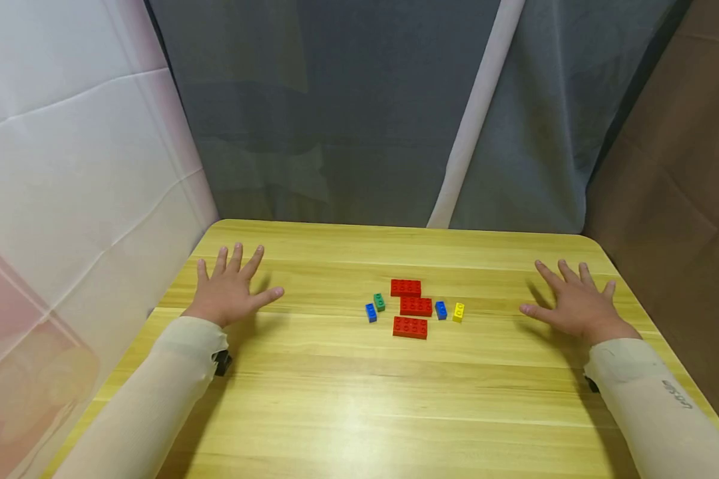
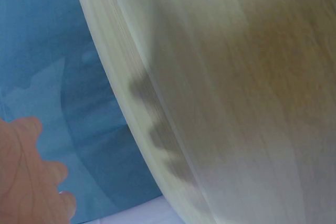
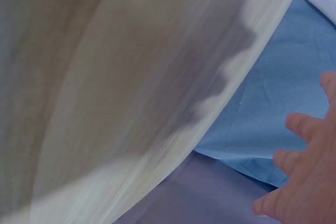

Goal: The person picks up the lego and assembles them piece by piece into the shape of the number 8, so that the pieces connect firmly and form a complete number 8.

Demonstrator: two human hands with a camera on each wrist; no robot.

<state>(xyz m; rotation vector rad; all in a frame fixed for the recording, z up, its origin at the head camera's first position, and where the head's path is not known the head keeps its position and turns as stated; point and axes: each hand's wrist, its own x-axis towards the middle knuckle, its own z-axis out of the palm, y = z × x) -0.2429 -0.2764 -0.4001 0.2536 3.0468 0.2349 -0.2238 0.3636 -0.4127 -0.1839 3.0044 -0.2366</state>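
Note:
Three red building bricks lie near the table's middle: a back one [image 1: 405,288], a middle one [image 1: 416,307] and a front one [image 1: 410,327]. Left of them are a small green brick [image 1: 379,303] and a small blue brick [image 1: 371,313]. To their right sit another small blue brick [image 1: 441,310] and a small yellow brick [image 1: 458,312]. My left hand [image 1: 226,291], fingers spread, is over the table's left side, away from the bricks. Over the right side my right hand [image 1: 580,307] also has its fingers spread and holds nothing. Neither wrist view shows any brick.
The wooden table [image 1: 335,399] has rounded far corners. A grey curtain [image 1: 347,120] with a pale strip [image 1: 476,113] hangs behind it. White fabric [image 1: 84,146] borders the left side, brown fabric [image 1: 683,146] the right.

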